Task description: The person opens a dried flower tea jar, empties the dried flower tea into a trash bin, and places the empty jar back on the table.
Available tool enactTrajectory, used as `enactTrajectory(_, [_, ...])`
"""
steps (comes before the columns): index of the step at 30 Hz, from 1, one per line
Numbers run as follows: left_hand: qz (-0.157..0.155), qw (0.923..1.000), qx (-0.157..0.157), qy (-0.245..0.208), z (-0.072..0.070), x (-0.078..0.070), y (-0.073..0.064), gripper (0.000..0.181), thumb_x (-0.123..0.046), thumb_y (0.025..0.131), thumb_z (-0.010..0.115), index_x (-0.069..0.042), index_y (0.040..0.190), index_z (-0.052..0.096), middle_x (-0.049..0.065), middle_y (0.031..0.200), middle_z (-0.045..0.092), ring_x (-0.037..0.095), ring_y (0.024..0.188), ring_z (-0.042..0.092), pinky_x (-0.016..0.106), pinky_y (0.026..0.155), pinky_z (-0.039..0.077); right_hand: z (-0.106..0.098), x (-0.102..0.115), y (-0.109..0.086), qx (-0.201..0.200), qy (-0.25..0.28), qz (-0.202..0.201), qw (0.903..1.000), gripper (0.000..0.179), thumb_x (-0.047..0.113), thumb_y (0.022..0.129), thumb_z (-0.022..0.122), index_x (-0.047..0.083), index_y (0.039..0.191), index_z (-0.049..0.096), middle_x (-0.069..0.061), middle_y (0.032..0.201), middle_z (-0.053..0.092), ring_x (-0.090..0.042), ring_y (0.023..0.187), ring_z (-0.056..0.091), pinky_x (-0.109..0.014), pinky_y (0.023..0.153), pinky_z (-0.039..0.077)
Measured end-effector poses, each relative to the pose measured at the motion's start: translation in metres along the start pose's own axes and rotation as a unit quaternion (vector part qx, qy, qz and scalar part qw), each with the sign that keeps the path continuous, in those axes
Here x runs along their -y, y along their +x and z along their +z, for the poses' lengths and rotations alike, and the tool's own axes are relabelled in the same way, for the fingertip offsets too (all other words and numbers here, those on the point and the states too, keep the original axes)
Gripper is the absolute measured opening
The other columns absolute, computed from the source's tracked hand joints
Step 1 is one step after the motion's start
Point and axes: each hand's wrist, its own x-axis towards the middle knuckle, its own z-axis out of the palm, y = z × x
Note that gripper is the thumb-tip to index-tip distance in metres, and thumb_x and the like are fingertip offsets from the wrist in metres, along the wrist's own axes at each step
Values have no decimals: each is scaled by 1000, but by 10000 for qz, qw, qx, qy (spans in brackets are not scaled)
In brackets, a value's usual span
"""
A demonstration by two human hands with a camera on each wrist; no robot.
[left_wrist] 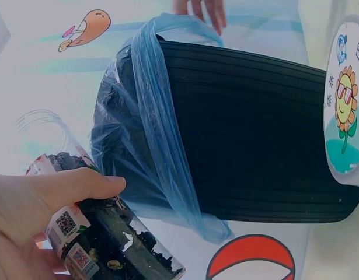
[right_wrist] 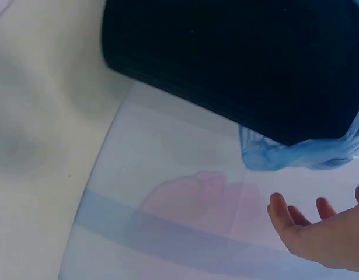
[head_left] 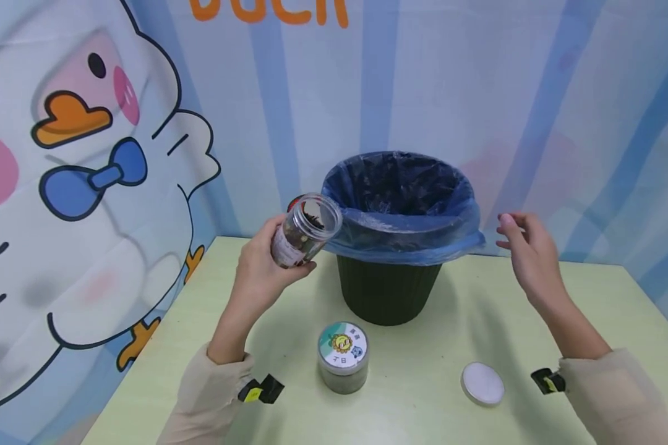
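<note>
My left hand [head_left: 260, 262] grips a clear jar [head_left: 300, 238] whose open mouth tips toward the bin's near left rim. Dark, dry leaf-like pieces fill its lower part, and labels show on its side in the left wrist view. Beside it stands a black bin [head_left: 388, 290] lined with a blue plastic bag [head_left: 412, 244] folded over the rim. To the right of the bin, my right hand [head_left: 534, 256] is raised in the air, fingers loosely bent and holding nothing. A round white lid [head_left: 482, 384] lies flat on the table below that hand.
A lidded round tin [head_left: 342, 364] with a sunflower picture on top stands in front of the bin. Table [head_left: 412, 402] is pale green. Behind it hangs a cartoon duck backdrop [head_left: 106, 247], close to the table's back edge.
</note>
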Motion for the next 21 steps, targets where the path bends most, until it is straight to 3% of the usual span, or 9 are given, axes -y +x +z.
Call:
enactTrajectory(3, [11, 10000, -27, 60, 3, -3, 2, 81, -10, 70, 91, -11, 140, 51, 12, 128, 61, 31, 112, 56, 51, 91, 47, 8, 12, 12, -122, 465, 125, 9988, 58, 40, 108, 36, -4, 145, 40, -19, 141, 47, -8, 112, 55, -25, 97, 48])
enactTrajectory(8, [90, 9996, -135, 216, 5, -9, 5, 80, -11, 71, 91, -11, 141, 51, 12, 126, 62, 31, 108, 57, 51, 86, 47, 19, 27, 28, 58, 1159, 176, 9931, 59, 38, 108, 39, -4, 150, 37, -22, 150, 40, -31, 135, 44, -30, 106, 42])
enactTrajectory(14, [250, 9983, -288, 448, 6, -12, 10, 79, -12, 71, 91, -12, 140, 52, 11, 126, 62, 31, 106, 58, 51, 84, 47, 24, 42, 41, 359, 1429, 523, 9877, 61, 42, 107, 40, 4, 155, 34, -15, 159, 31, -27, 146, 29, -42, 116, 28])
enactTrajectory(21, [373, 9947, -423, 858, 6, -19, 16, 77, -12, 73, 89, -12, 140, 52, 11, 130, 61, 30, 109, 58, 50, 86, 48, 34, 52, 57, 277, 2061, 1129, 9716, 57, 29, 106, 48, 2, 153, 34, -13, 162, 26, -20, 149, 20, -31, 118, 19])
